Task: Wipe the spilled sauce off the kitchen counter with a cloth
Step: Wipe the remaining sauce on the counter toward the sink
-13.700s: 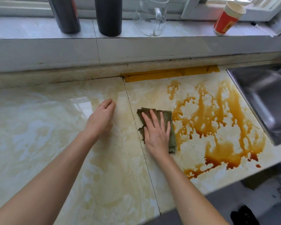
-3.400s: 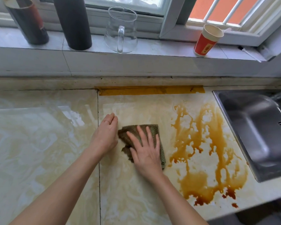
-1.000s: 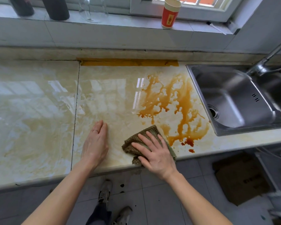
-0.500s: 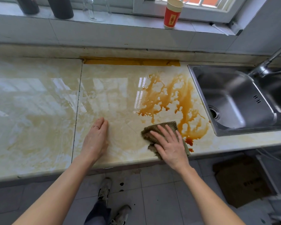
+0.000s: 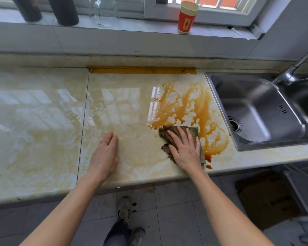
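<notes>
A brown sauce spill (image 5: 190,107) spreads over the glossy cream counter (image 5: 43,121), between its middle and the sink. A folded olive-green cloth (image 5: 169,133) lies on the spill's near left edge. My right hand (image 5: 186,148) presses flat on the cloth with straight, spread fingers. Dark drops of sauce (image 5: 208,166) sit beside the cloth near the front edge. My left hand (image 5: 104,155) rests flat on the counter to the left of the cloth, apart from it, a ring on one finger.
A steel sink (image 5: 261,110) with a tap (image 5: 292,71) lies right of the spill. On the window ledge stand a red paper cup (image 5: 187,17), a glass jug (image 5: 104,12) and two dark bottles (image 5: 63,10). Yellow tape (image 5: 142,70) runs along the back edge. A cardboard box (image 5: 267,197) lies on the floor.
My right hand has slid the cloth to the right and away from me, into the spill's lower edge. The left hand has stayed in place.
</notes>
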{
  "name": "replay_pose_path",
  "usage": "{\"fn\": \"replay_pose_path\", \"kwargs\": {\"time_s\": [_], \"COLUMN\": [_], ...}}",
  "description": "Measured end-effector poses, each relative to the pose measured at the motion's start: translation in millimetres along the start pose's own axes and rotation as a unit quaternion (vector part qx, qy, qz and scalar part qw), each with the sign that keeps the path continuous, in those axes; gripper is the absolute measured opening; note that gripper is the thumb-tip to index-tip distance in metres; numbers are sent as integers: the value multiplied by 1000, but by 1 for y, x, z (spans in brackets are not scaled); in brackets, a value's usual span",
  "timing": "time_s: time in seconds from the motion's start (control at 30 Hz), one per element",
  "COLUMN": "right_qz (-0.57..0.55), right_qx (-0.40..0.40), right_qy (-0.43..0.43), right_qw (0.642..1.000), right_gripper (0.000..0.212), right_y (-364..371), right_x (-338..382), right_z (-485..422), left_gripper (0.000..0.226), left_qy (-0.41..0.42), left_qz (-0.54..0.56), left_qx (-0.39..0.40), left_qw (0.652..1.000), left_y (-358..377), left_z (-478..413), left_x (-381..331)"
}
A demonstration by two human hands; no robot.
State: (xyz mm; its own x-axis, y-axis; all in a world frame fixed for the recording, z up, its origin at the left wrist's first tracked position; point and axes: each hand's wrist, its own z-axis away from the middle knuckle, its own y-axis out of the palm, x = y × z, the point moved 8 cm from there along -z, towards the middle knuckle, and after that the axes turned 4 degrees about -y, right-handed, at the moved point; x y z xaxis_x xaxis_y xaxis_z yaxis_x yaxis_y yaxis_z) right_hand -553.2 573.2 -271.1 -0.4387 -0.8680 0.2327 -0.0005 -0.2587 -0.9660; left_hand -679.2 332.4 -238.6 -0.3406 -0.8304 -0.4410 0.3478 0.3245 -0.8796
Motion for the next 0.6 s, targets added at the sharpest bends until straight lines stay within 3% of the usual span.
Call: {"fn": "replay_pose_path", "kwargs": {"time_s": [0.27,0.47,0.6], "right_qz": [15,6,24], "right_qx": [-17,-21,-49], "right_qy": [-100,-10,-62], "right_qw": [995,1000,997], "right_gripper": [54,52,55], "right_y": [8,-2,7], "right_x": [31,3,29], "right_z": [11,-25,-10], "left_gripper": [51,58,61], "left_qy": [-20,-10,-6], "left_qz": [-51,-42,-18], "left_qx": [-17,-16,-18], "left_qw": [998,999,1000], "left_y": [-1,-4,-6], "left_z": [-10,-22,-33], "left_x": [-16,-20,-15]}}
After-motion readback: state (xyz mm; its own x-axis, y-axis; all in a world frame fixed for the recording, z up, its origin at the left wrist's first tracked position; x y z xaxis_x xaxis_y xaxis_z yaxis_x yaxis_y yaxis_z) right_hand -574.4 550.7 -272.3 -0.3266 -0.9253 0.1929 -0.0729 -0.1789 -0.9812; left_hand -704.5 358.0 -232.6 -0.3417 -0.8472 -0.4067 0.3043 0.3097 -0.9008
